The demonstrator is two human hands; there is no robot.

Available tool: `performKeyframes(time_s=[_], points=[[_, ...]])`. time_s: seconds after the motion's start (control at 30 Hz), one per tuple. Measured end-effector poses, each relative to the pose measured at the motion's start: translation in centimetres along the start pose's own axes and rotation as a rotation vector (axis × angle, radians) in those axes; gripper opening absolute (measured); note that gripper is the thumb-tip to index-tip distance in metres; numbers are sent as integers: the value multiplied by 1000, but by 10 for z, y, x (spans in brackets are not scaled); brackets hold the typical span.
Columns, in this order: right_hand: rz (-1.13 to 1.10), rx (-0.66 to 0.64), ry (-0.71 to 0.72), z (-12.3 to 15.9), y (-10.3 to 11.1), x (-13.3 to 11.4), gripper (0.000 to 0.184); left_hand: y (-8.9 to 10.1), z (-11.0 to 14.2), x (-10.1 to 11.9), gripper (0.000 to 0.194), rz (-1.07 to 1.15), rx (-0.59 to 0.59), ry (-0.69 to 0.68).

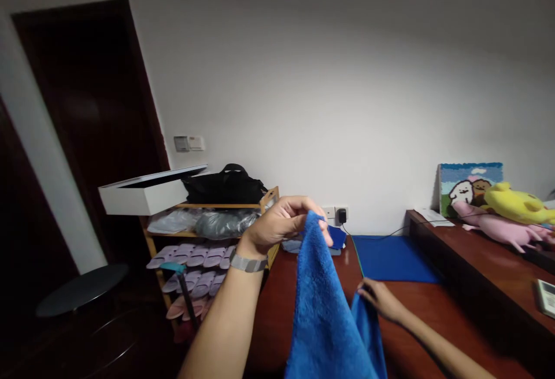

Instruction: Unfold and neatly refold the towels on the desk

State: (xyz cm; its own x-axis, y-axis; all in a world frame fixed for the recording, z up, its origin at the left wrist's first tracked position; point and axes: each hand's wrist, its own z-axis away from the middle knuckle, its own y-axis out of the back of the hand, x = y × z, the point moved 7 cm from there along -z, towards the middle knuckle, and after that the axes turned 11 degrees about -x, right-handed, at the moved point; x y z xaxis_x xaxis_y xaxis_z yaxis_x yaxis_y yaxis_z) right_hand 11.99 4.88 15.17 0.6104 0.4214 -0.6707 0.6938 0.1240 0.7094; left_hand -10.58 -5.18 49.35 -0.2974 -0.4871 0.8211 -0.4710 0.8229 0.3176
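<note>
A blue fluffy towel (323,309) hangs in front of me, held up by two of its corners. My left hand (288,223), with a grey band on the wrist, pinches one corner high up in the middle of the view. Lower and to the right, my right hand (379,298) is closed on another part of the towel. The cloth droops between both hands, and its lower end runs out of view. Behind the left hand lie some folded cloths (336,237), partly hidden. A flat blue mat (392,259) lies on the reddish-brown table (416,304).
Left of the table stands a wooden rack (191,234) with lilac slippers (197,256), a black bag (225,185) and a white box (143,197). A round stool (82,289) is farther left. Plush toys (498,226) and a picture (470,185) sit on the raised ledge at right.
</note>
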Motion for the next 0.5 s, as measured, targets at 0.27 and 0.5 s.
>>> performKeyframes(time_s=[0.27,0.5], points=[[146,284,-232,25,144,99,42,33,-2,-2,24,-373,222,80],[165,578,-406,74,222,137,46,84,37,-10,27,-193,400,26]])
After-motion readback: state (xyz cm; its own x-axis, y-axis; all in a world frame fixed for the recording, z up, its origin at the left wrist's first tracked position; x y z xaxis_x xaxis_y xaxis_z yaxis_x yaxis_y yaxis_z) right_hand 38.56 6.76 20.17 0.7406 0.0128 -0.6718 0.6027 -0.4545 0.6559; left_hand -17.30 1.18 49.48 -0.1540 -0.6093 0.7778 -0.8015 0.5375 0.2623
